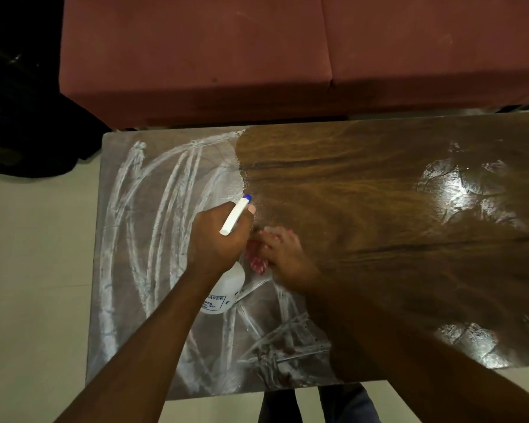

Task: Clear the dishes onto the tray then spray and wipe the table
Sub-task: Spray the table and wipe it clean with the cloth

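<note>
My left hand [219, 238] grips a white spray bottle [225, 296] by its neck, with the blue-tipped nozzle [247, 197] aimed at the far side of the table. Just to its right, my right hand [283, 253] presses a red cloth [255, 259] flat on the glossy wooden table [364, 193]. The hand is motion-blurred and the cloth shows only partly under its fingers. Whitish wet streaks cover the table's left half [153, 215]. No dishes or tray are in view.
A red-brown upholstered sofa [257, 56] runs along the far edge of the table. A black object [28, 117] lies on the pale floor [34, 254] at the far left. My legs [318, 404] stand at the near edge.
</note>
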